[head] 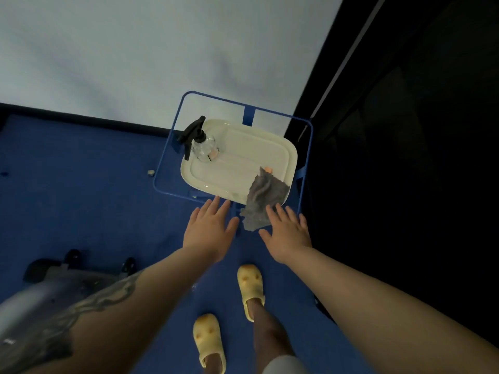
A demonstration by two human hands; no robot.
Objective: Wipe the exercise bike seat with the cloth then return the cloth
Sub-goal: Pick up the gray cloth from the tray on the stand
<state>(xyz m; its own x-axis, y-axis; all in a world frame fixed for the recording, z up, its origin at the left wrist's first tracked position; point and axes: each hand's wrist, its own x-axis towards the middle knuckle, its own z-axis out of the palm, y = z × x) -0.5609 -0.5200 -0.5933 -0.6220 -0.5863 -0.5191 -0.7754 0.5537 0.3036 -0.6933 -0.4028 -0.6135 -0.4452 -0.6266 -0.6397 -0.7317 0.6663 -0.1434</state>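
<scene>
Head view looks steeply down at a blue carpeted floor (81, 190) that meets a pale wall (135, 49) along a dark skirting strip; to the right the room falls into near-black shadow. Against the wall stands a small cart with a blue wire frame (305, 125), and on it rests a cream tray (286, 149) with rounded corners. A clear spray bottle (205, 147) with a black trigger head stands upright in the tray's far-left corner. At lower left, part of the grey exercise bike (40, 295) shows, its black-tipped foot bar on the carpet; the seat itself is outside the picture.

The grey cloth (262, 201) lies crumpled at the tray's near-right corner. Its long axis runs from a pinched peak further in on the tray, beside a small orange spot, towards the person, and its lower end hangs over the tray's near edge. The fabric is matt, soft-looking and creased in ridges that fan out from the peak.

The left hand (208, 230) hovers palm-down just short of the tray's near edge, fingers spread wide and holding nothing. The right hand (289, 233) is also palm-down and splayed, its fingertips over the cloth's hanging end; whether they touch it cannot be told. Two feet in yellow clogs (249, 290) stand on the carpet below.
</scene>
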